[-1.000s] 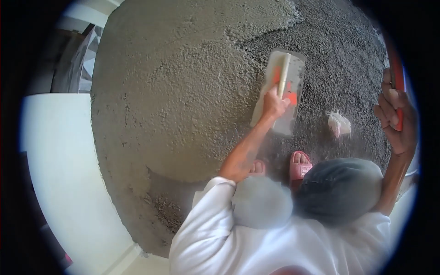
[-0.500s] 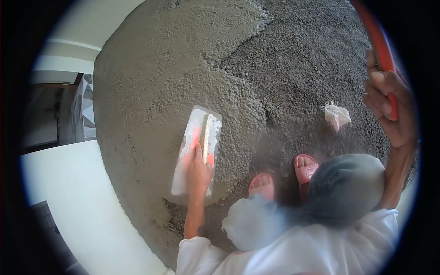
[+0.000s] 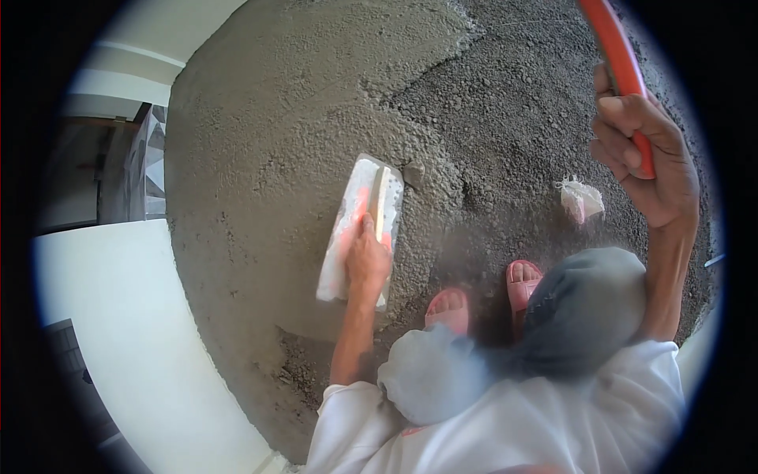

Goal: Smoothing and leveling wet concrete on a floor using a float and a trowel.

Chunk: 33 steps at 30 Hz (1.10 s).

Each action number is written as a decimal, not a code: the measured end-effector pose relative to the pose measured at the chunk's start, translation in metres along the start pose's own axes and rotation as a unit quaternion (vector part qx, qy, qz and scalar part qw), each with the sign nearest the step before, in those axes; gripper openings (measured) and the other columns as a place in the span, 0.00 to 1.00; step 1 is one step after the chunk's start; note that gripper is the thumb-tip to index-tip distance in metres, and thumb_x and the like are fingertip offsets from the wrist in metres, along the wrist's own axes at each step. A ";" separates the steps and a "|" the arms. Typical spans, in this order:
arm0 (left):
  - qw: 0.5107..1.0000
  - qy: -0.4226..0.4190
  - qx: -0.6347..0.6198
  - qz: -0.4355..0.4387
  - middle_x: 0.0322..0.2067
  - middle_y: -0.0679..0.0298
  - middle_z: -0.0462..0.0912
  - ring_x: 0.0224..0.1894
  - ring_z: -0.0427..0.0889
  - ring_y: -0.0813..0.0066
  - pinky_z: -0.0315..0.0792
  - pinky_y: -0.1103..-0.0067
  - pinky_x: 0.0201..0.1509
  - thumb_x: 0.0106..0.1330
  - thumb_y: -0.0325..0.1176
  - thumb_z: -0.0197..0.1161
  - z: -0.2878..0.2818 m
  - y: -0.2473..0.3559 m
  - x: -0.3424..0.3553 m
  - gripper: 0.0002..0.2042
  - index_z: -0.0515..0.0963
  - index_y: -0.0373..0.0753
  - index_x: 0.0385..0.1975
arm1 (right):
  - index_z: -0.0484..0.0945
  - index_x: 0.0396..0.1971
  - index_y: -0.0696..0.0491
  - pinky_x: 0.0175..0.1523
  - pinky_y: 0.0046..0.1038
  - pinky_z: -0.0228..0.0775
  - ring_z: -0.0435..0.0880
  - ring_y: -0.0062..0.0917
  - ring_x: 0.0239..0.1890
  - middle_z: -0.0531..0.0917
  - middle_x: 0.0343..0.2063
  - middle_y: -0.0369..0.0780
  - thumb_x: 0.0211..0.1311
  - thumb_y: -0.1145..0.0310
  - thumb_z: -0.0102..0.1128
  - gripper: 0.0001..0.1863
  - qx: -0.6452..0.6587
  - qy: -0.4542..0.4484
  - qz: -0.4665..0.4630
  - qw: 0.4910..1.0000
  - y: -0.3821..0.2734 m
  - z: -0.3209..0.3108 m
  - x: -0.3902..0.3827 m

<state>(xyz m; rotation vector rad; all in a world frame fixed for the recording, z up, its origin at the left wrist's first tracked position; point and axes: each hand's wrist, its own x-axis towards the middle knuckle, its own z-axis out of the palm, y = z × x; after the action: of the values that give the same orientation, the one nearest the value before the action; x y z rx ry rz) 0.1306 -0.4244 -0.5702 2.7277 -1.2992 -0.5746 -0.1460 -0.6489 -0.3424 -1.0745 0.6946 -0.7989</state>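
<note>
My left hand [image 3: 369,257] is closed round the light wooden handle of a finishing trowel [image 3: 347,237]. Its long pale blade, smeared with white and reddish patches, lies against the smoothed wet mortar [image 3: 260,158]. A small lump of mortar [image 3: 413,174] sits by the blade's far right side. Raised at the right, my right hand [image 3: 651,154] grips a curved red bar-like thing [image 3: 618,51], whose far end runs out of the picture; its kind cannot be made out.
Coarse, loose dark mix [image 3: 521,103] spreads over the right of the floor. A torn whitish scrap [image 3: 581,200] lies on it. My feet in pink sandals [image 3: 523,284] stand close in, below bent knees. A white wall [image 3: 118,292] borders the left side.
The trowel and my left hand have slid forward and a little right over the mortar. My right hand has shifted left and slightly forward with the red thing.
</note>
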 end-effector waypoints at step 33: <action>0.970 0.150 0.005 0.193 0.53 0.37 0.73 0.49 0.80 0.46 0.74 0.59 0.49 0.66 0.27 0.44 -0.010 0.008 0.027 0.28 0.54 0.38 0.69 | 0.72 0.43 0.57 0.20 0.12 0.53 0.62 0.07 0.12 0.68 0.16 0.27 0.59 0.72 0.59 0.13 0.009 -0.023 0.038 0.999 0.014 0.017 0.021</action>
<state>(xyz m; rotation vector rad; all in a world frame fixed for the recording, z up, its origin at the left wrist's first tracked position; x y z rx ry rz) 0.1437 -0.4506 -0.5671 2.3476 -1.6767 -0.1148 -0.1180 -0.6544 -0.3525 -1.0423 0.6845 -0.7127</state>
